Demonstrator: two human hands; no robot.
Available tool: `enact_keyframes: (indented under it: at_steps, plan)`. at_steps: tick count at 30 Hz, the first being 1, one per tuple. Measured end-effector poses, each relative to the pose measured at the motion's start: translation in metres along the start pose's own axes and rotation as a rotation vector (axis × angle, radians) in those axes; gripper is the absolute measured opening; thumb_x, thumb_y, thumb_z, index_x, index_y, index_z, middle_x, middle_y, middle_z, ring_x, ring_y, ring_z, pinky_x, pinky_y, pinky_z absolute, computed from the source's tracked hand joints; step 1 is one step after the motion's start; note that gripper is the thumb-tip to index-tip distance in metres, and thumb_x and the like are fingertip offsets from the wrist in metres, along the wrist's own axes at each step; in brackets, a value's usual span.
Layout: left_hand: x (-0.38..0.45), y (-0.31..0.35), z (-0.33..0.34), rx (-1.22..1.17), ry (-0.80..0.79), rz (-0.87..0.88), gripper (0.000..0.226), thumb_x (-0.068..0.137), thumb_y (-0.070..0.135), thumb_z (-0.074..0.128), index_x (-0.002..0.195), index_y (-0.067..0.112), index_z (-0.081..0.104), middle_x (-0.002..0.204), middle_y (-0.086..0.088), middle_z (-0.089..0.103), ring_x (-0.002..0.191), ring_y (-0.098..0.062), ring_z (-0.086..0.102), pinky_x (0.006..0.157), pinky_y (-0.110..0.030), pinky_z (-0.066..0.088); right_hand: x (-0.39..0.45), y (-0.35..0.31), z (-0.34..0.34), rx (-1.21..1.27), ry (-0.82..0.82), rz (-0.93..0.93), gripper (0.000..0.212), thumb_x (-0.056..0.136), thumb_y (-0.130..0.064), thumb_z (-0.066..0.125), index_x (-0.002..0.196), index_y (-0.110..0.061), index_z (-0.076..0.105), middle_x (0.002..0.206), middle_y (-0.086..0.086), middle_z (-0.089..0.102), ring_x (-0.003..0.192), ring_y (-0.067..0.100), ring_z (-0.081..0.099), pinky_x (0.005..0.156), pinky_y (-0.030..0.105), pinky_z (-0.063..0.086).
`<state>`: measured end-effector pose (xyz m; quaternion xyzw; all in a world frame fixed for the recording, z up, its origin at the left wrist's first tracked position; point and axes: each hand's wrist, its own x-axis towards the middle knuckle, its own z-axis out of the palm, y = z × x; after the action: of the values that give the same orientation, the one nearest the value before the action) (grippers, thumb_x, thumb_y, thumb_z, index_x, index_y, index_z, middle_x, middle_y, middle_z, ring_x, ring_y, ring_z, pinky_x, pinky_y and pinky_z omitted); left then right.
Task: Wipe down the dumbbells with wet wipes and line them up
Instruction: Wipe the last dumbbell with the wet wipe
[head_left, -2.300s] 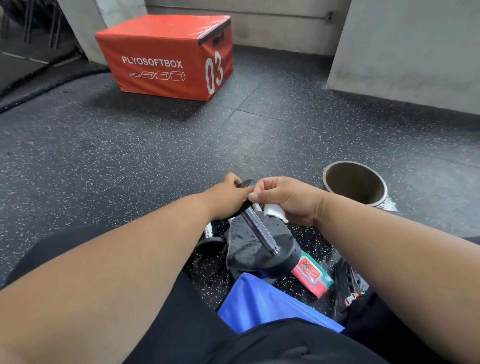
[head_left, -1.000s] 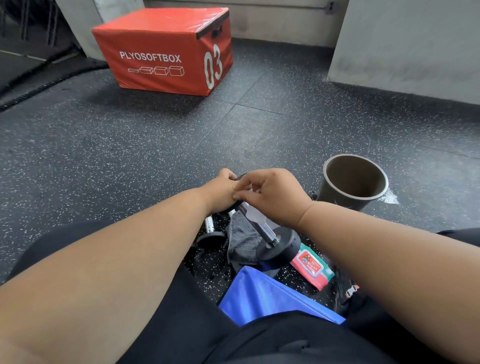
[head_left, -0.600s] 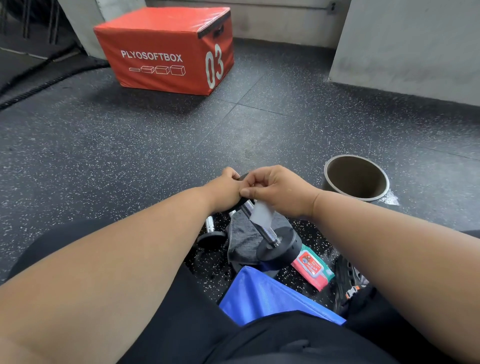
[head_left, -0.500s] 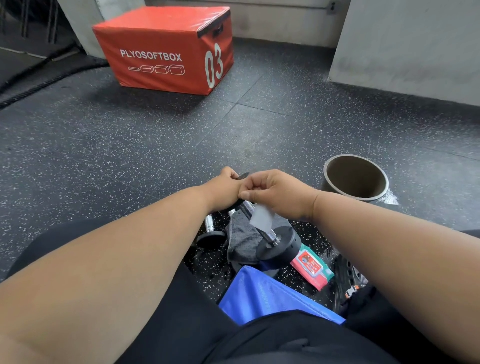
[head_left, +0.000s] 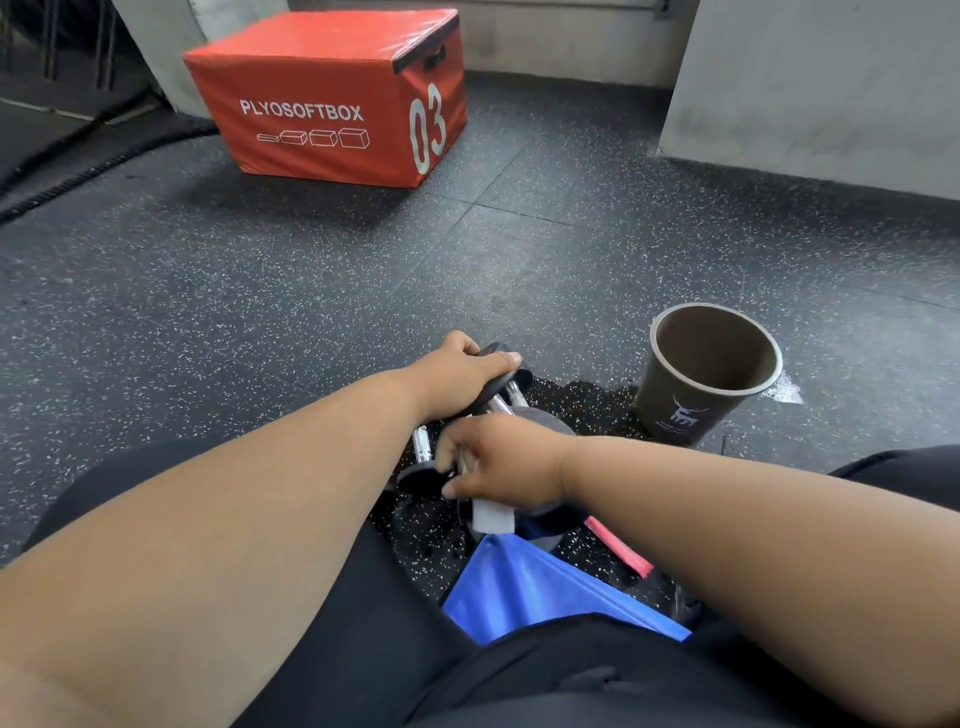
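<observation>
The black-ended steel dumbbell (head_left: 503, 404) ran from eleven down to five o'clock; her left hand (head_left: 464, 368) gripped its far end, her right hand (head_left: 501, 458) pinched a white wet wipe (head_left: 492, 516) around the handle

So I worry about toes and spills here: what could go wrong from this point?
The left hand holds the tilted dumbbell by only its upper end; a slip could drop it. The right hand, wiping with the wet wipe, could get pinched. The paper cup stands close by.
</observation>
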<state>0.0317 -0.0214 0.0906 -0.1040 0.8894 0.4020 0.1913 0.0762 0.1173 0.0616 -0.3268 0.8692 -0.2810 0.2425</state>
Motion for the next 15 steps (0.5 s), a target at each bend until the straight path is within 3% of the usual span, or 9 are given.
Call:
enact_keyframes:
  at_steps: [2,5,7,9,12,13,15]
  plan:
    - [-0.001,0.0,0.0,0.0,0.004,-0.001,0.06,0.093,0.074,0.067,0.123,0.025,0.053,0.11,0.001,0.065,0.095,-0.013,0.06,0.074,-0.034,0.041,0.004,-0.002,0.011,0.016,0.011,0.009,0.026,0.086,-0.034,0.082,0.105,-0.031,0.065,0.078,-0.013,0.06,0.073,0.003,0.055,0.062,0.015,0.037]
    - [-0.002,-0.001,-0.001,-0.003,0.008,-0.001,0.06,0.094,0.073,0.068,0.123,0.024,0.053,0.11,0.0,0.065,0.094,-0.013,0.06,0.077,-0.035,0.042,0.011,-0.006,0.018,-0.071,0.05,0.061,0.035,0.088,-0.05,0.078,0.078,-0.021,0.061,0.07,-0.009,0.059,0.071,0.015,0.056,0.066,0.031,0.048]
    - [-0.003,-0.001,0.0,-0.009,0.006,0.002,0.059,0.096,0.07,0.068,0.126,0.022,0.052,0.109,0.0,0.064,0.09,-0.012,0.059,0.075,-0.033,0.042,0.013,-0.005,0.022,-0.165,0.0,0.072,0.037,0.095,-0.05,0.069,0.078,-0.017,0.062,0.075,-0.001,0.062,0.077,0.025,0.058,0.074,0.037,0.052]
    - [-0.005,0.0,-0.001,-0.022,-0.004,0.002,0.057,0.098,0.068,0.067,0.128,0.022,0.05,0.105,0.001,0.064,0.086,-0.011,0.058,0.07,-0.031,0.042,0.013,-0.006,0.023,-0.192,-0.098,0.053,0.023,0.096,-0.041,0.066,0.101,-0.019,0.069,0.088,0.003,0.068,0.085,0.027,0.061,0.08,0.037,0.053]
    - [-0.006,0.001,-0.001,-0.02,-0.011,0.003,0.055,0.099,0.067,0.066,0.128,0.023,0.049,0.102,0.002,0.063,0.082,-0.009,0.058,0.067,-0.03,0.04,0.009,-0.006,0.023,-0.189,-0.205,0.035,0.04,0.092,-0.029,0.066,0.132,-0.029,0.064,0.106,0.0,0.073,0.098,0.025,0.065,0.092,0.039,0.055]
    - [-0.007,0.001,-0.001,-0.02,-0.012,0.003,0.055,0.099,0.067,0.065,0.128,0.023,0.049,0.101,0.003,0.063,0.082,-0.009,0.058,0.067,-0.03,0.04,0.008,-0.006,0.022,-0.167,-0.195,0.06,0.037,0.093,-0.031,0.068,0.129,-0.028,0.067,0.108,-0.002,0.074,0.101,0.023,0.066,0.094,0.037,0.055]
    - [-0.006,0.0,-0.002,-0.015,-0.014,0.006,0.057,0.097,0.07,0.066,0.126,0.024,0.05,0.104,0.002,0.065,0.085,-0.012,0.06,0.07,-0.032,0.042,0.009,-0.004,0.022,-0.086,-0.155,0.118,0.026,0.09,-0.046,0.073,0.105,-0.024,0.076,0.099,-0.005,0.076,0.095,0.019,0.069,0.09,0.037,0.056]
